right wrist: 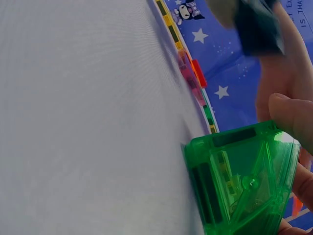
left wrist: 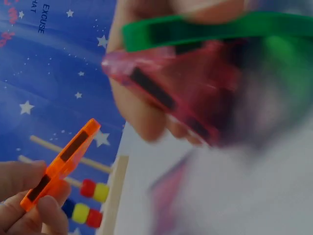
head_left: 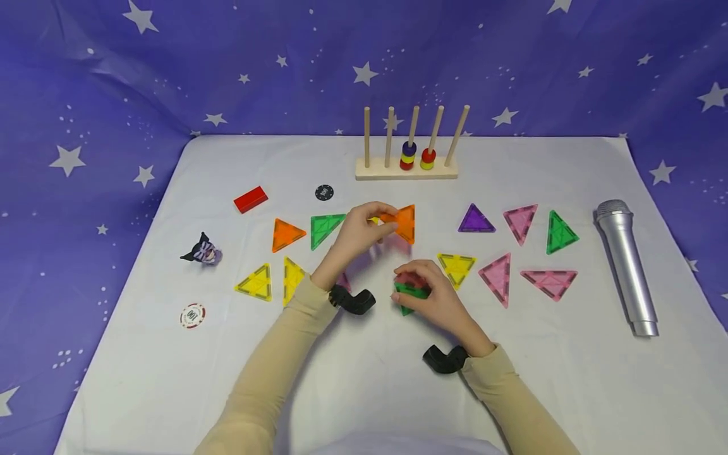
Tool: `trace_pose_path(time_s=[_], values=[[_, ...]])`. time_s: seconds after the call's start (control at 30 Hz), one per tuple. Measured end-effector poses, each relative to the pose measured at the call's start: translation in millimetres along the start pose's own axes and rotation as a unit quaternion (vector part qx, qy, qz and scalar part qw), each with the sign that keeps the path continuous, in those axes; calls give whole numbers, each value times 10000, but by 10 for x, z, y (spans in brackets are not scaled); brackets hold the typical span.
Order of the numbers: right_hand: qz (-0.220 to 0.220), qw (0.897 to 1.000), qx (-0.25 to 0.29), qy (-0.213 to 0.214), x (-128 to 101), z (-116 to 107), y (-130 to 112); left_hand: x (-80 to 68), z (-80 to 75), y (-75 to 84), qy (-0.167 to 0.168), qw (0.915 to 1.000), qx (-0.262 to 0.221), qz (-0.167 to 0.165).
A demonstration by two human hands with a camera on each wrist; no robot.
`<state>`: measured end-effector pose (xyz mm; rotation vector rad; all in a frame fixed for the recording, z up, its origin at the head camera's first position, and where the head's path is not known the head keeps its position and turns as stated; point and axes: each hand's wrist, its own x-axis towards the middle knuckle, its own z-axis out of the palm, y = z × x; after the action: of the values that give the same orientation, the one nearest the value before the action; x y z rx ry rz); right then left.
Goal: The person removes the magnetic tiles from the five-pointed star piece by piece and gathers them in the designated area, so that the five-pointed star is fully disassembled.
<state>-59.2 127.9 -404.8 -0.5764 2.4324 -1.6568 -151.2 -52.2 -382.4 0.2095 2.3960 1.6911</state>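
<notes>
My left hand (head_left: 357, 229) pinches an orange triangular magnetic tile (head_left: 406, 225) between thumb and fingers, raised over the table. Closer to me, my right hand (head_left: 440, 298) grips a green triangular tile (right wrist: 244, 176) together with a pink one (left wrist: 171, 81), the two tiles meeting at an angle. A yellow tile is mostly hidden behind the left fingers. Part of a pink tile (head_left: 344, 281) shows beside the left wrist. Just right of the right hand lies a yellow triangular tile (head_left: 457, 270).
Several more tiles lie on both sides, among them an orange one (head_left: 287, 235) and a purple one (head_left: 476, 219). A wooden peg stand (head_left: 406, 170) with rings stands behind. A silver microphone (head_left: 628, 272) lies right; a red block (head_left: 251, 200), poker chip (head_left: 193, 315) and figurine (head_left: 205, 251) lie left.
</notes>
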Motion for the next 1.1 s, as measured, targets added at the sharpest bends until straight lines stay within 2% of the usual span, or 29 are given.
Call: trace_pose_path(time_s=[0.17, 0.3, 0.43, 0.53, 0.67, 0.73, 0.83, 0.93, 1.03, 1.1], values=[[-32, 9999, -27, -91, 0, -1, -161, 303, 125, -21, -46, 9988, -413, -250], [-61, 9999, -49, -64, -1, 19, -163, 433, 196, -125, -260, 9965, -568, -563], [-119, 9999, -56, -56, 0, 66, -48, 474, 232, -238, -414, 9966, -45, -713], [-103, 9998, -128, -80, 1, 101, 100, 457, 242, -275, -478, 9953, 695, -471], [-149, 9998, -113, -28, 7, 118, 222, 398, 237, -246, -448, 9872, 1532, 64], [-186, 9998, -105, -14, 8, 94, 124, 352, 217, -222, -279, 9832, 1788, 234], [-124, 9999, -34, -17, 7, 48, -26, 243, 162, -186, 96, 9831, 1784, 405], [-48, 9999, -91, 3, 5, 20, 14, 81, 89, -158, 322, 9852, 1592, 550], [-4, 9999, -127, 28, 4, 17, 173, -126, 6, -138, 282, 9852, 1584, 589], [8, 9999, -162, 21, -1, 14, 231, -287, -48, -132, 91, 9834, 1731, 538]])
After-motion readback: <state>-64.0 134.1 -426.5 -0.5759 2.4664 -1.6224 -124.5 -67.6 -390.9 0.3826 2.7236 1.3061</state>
